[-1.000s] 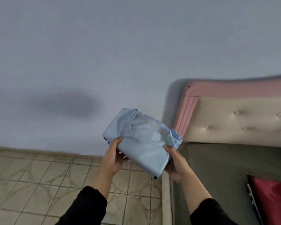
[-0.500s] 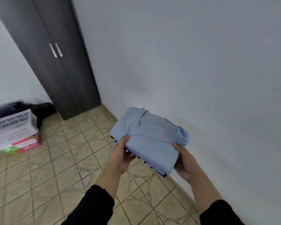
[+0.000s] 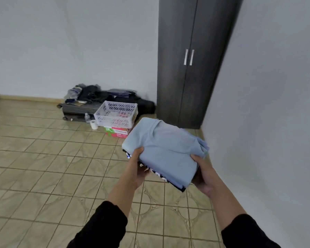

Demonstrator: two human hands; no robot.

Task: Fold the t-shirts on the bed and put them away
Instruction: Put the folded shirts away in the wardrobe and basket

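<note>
Head view looks down on a folded stack of t-shirts (image 3: 166, 151) held in mid-air over the tiled floor (image 3: 43, 176), a pale blue shirt on top and a dark printed one showing at the near edge beneath it. The left hand (image 3: 137, 170) grips the stack's left side, thumb pressed on the blue cloth and fingers curled underneath; the right hand (image 3: 203, 173) clasps the right near corner the same way, thumb on top, fingers hidden below. Both forearms reach out of black sleeves (image 3: 104, 228). Far and slightly right stands a tall dark wardrobe (image 3: 190, 59) in the corner, its two doors closed, two pale handles side by side at the middle seam. Bare tiles lie between the stack and the wardrobe's foot. Left of the wardrobe, against the far wall, a white lattice basket (image 3: 115, 113) sits on a red and green box (image 3: 117, 131), partly hidden by the stack's far left corner. Behind the basket lies a dark suitcase (image 3: 79, 109) with crumpled clothes (image 3: 84, 92) piled on it. A grey wall (image 3: 276, 122) runs along the right side.
</note>
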